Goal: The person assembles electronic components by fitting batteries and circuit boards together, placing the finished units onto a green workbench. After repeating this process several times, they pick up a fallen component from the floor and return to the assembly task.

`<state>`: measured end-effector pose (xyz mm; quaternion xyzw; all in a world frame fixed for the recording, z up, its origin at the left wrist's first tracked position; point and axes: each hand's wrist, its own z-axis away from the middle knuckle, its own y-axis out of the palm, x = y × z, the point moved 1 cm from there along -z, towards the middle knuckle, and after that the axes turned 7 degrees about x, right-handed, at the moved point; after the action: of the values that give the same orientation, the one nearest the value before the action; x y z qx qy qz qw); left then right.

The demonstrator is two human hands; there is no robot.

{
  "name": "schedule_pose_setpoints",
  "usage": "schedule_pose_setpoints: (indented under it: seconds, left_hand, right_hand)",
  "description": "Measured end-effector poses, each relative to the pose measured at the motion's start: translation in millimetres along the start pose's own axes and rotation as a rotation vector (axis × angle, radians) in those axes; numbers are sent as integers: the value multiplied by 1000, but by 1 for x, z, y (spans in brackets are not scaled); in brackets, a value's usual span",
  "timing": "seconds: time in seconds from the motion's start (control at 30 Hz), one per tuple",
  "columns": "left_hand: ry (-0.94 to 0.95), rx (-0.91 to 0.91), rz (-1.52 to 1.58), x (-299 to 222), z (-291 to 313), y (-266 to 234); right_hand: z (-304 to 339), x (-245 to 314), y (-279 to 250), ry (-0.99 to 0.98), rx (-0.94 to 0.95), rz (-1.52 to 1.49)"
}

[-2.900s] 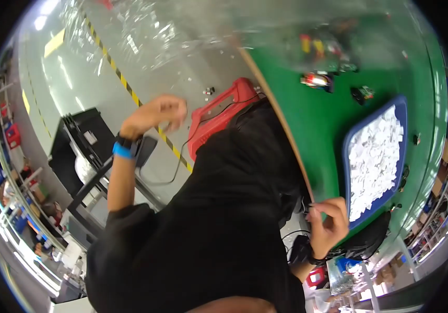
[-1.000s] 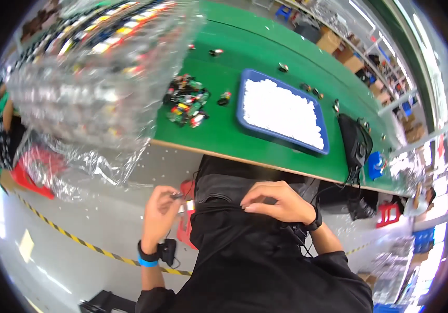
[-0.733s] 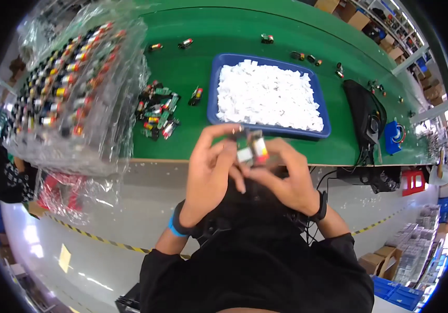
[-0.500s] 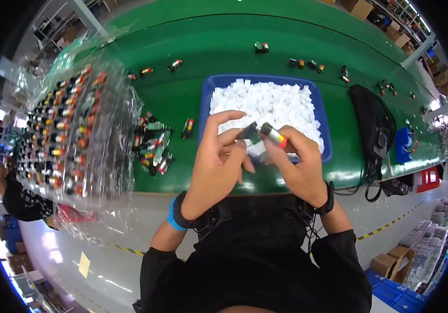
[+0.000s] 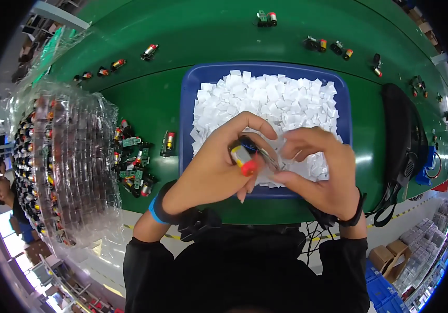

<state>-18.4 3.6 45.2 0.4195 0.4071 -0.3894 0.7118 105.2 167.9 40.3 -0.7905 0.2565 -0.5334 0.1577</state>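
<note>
My left hand [image 5: 219, 161] is closed around a small battery assembly [image 5: 243, 159]. Its silver-yellow cylinder with a red end lies across the fingers, and a dark part with thin wires sits beside it. Slightly blurred, my right hand [image 5: 320, 169] is just to the right, thumb and forefinger apart and curved toward the assembly. The thumb tip is close to the assembly's edge; whether it touches cannot be seen. Both hands are above a blue tray [image 5: 186, 117] heaped with small white paper-like squares [image 5: 266, 99].
Loose battery assemblies with green boards [image 5: 132, 164] lie piled left of the tray, beside stacked clear plastic trays [image 5: 72, 167] full of similar pieces. More pieces [image 5: 315, 44] are scattered at the back. A black bag [image 5: 404, 135] rests at right. A person [image 5: 2, 188] is at far left.
The battery assembly has gone from between both hands into my left hand, its red end turned toward me. My right hand has moved right and its fingers have parted. The view has come closer.
</note>
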Motion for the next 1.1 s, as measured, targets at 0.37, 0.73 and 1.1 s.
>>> schedule_pose_setpoints:
  seconds: [0.37,0.73,1.1]
  left_hand:
    - [205,-184,-552,16,-1,5]
    - [-14,-22,211,14,3,-14]
    - [11,-34,-82,13,5,-16]
  right_hand:
    - [0,-10,10,748,-18,-1123]
    - [0,-14,13,126,21,-149]
    - [-6,-13,2,-126,93,452]
